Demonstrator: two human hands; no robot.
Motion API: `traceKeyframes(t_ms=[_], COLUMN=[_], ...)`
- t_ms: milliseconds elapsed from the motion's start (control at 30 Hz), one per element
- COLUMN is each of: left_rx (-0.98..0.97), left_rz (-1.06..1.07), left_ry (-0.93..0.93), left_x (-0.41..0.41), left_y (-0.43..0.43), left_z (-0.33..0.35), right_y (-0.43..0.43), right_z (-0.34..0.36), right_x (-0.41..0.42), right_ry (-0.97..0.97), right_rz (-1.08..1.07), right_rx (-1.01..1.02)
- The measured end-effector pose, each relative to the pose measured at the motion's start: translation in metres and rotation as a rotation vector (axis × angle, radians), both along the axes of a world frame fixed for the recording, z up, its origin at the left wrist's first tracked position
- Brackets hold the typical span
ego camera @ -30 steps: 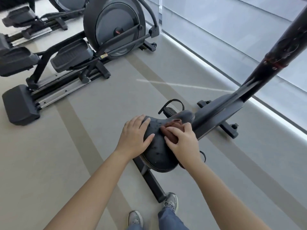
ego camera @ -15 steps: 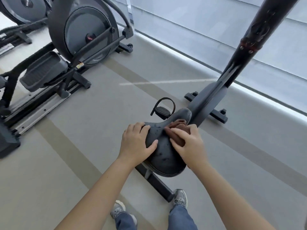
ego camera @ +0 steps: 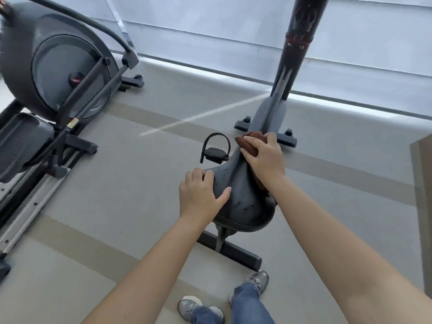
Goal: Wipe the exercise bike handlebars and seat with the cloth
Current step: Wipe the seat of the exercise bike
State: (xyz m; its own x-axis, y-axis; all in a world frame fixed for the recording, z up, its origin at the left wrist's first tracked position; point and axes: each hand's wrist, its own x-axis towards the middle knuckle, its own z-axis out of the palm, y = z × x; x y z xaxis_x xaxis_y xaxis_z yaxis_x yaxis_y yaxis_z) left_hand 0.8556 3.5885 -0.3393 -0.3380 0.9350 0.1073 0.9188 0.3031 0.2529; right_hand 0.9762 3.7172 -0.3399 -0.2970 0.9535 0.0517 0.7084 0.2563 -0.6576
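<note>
R hand (ego camera: 265,157) covers most of cloth (ego camera: 247,145); L hand (ego camera: 201,192) grips seat (ego camera: 243,199).

We see the exercise bike (ego camera: 275,108) with its black seat (ego camera: 243,202) level on its post, narrow nose pointing away toward the dark upright column, small specks dotting its top. The brown cloth (ego camera: 247,146) lies bunched over that nose, and 1 tail trails down the seat's right side.
</note>
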Motion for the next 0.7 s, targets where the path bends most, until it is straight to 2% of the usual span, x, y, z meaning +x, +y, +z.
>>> traceKeyframes(t_ms=[133, 200, 267, 367, 633, 700], left_rx=[0.022, 0.023, 0.019, 0.035, 0.053, 0.056], left_rz=[0.004, -0.001, -0.004, 0.007, 0.046, 0.059], left_ry=[-0.002, -0.005, -0.011, -0.008, -0.021, -0.022], left_x=[-0.001, -0.002, -0.001, 0.001, 0.001, 0.001], left_y=[0.0, 0.0, -0.001, -0.001, 0.0, 0.001], left_z=[-0.001, -0.001, -0.001, -0.001, -0.007, -0.007], right_y=[-0.011, -0.037, -0.067, -0.079, 0.007, 0.001], right_z=[0.004, 0.004, 0.005, 0.0, -0.011, -0.01], right_x=[0.014, 0.037, 0.057, 0.058, 0.015, 0.019], right_ry=[0.006, -0.021, -0.019, 0.009, 0.211, 0.19], right_rz=[0.1, 0.233, 0.273, 0.191, 0.018, 0.065], right_rx=[-0.101, -0.082, -0.046, 0.012, -0.05, -0.091])
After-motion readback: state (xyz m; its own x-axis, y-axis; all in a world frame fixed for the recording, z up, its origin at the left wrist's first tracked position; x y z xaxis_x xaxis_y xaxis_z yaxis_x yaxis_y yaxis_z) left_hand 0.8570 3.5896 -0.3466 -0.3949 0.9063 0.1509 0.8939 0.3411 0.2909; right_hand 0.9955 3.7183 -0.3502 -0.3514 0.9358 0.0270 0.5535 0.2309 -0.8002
